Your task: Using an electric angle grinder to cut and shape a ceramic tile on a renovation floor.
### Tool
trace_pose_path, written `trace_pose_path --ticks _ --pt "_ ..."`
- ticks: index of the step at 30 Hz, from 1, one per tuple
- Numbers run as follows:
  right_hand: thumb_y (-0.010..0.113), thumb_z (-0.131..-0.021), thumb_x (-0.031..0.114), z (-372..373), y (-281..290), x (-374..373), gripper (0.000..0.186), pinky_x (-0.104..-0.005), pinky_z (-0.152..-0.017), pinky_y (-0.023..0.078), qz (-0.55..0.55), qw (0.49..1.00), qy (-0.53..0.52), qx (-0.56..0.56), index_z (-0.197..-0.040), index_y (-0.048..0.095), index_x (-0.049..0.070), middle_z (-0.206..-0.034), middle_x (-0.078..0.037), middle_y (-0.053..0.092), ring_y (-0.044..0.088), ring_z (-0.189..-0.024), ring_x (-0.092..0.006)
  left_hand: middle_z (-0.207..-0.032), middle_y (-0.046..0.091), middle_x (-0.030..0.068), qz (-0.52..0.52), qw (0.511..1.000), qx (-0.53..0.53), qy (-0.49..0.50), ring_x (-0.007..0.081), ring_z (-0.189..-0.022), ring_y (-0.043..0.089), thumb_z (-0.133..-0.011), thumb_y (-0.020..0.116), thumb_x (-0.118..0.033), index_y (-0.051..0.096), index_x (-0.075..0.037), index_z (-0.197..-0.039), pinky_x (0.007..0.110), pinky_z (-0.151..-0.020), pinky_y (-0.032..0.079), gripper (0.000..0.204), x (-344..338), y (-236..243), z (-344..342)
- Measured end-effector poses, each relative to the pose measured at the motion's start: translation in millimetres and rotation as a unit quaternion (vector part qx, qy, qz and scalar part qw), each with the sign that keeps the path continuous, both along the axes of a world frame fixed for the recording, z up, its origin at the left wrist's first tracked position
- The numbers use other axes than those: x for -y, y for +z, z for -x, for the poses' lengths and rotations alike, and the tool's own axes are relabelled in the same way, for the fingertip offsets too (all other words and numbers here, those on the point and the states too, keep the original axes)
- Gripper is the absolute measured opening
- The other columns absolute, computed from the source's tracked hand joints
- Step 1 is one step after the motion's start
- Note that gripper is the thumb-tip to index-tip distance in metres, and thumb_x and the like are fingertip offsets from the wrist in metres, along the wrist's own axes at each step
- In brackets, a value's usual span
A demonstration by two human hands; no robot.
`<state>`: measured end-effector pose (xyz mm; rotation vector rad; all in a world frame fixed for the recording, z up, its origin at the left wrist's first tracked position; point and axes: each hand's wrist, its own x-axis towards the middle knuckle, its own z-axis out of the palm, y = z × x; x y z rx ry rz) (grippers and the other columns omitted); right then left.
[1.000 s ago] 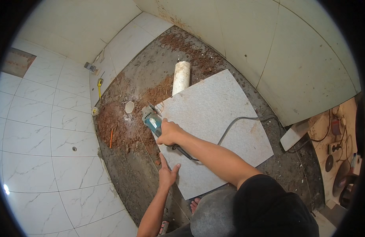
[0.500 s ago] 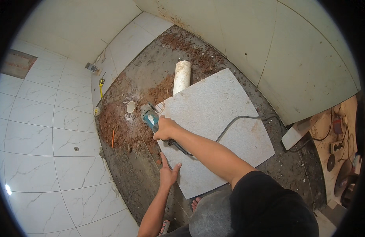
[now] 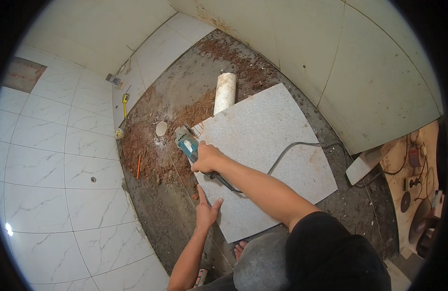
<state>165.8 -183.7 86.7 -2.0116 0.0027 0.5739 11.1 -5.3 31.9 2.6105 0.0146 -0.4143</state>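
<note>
My right hand [image 3: 207,157] is wrapped around a teal angle grinder [image 3: 187,145]. The grinder's disc meets the far left corner of a light grey floor tile [image 3: 282,155], by a curved orange pencil line. Whether the disc is spinning cannot be made out. My left hand [image 3: 207,212] lies at the tile's left edge, fingers stretched out and thumb spread over the surface. From the grinder a dark cord [image 3: 294,145] runs right across the tile. A white pipe [image 3: 226,92] shows from beyond the tile's far edge; its near end is hidden.
Loose reddish soil [image 3: 161,160] covers the floor left of the tile, with a round pipe opening [image 3: 161,128] and an orange pencil [image 3: 139,166]. A yellow tape measure [image 3: 125,99] rests further left. White tiled wall [image 3: 93,169] bounds the left. Cords and discs [image 3: 406,201] lie right.
The grinder and my right hand have shifted very slightly right, and the disc covers more of the marked corner. My left hand stays in place at the tile edge.
</note>
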Motion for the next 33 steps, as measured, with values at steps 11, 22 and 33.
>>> trace_pose_path --ticks 11,22,33 --pt "0.087 -0.061 0.032 -8 -5 -7 0.09 -0.0415 -0.091 0.058 0.002 1.0 0.0 0.01 -0.129 0.047 -0.013 -0.115 -0.031 0.068 0.07 -0.106 -0.042 -0.103 0.068 0.0383 -0.007 0.999 0.03 -0.015 0.0489 -0.088 0.07 -0.089 0.075 -0.039 -0.001 -0.001 -0.162 0.049 -0.078 0.055 0.112 -6 -7 1" --pt "0.088 -0.062 0.032 0 -1 3 0.092 -0.0414 -0.092 0.058 0.003 1.0 0.008 0.002 -0.131 0.046 -0.013 -0.119 -0.03 0.067 0.069 -0.109 -0.0414 -0.104 0.068 0.0388 -0.008 1.0 -0.002 0.004 0.0503 -0.092 0.069 -0.089 0.076 -0.038 0.0 -0.003 -0.163 0.049 -0.082 0.054 0.112 2 0 -1" --pt "0.088 -0.061 0.032 -7 -7 -2 0.091 -0.0419 -0.091 0.058 0.007 1.0 0.004 0.002 -0.129 0.047 -0.012 -0.118 -0.03 0.068 0.069 -0.109 -0.0407 -0.11 0.066 0.0393 -0.004 1.0 -0.016 0.009 0.0505 -0.094 0.069 -0.089 0.075 -0.038 0.0 -0.003 -0.163 0.049 -0.083 0.054 0.111 7 6 -1"
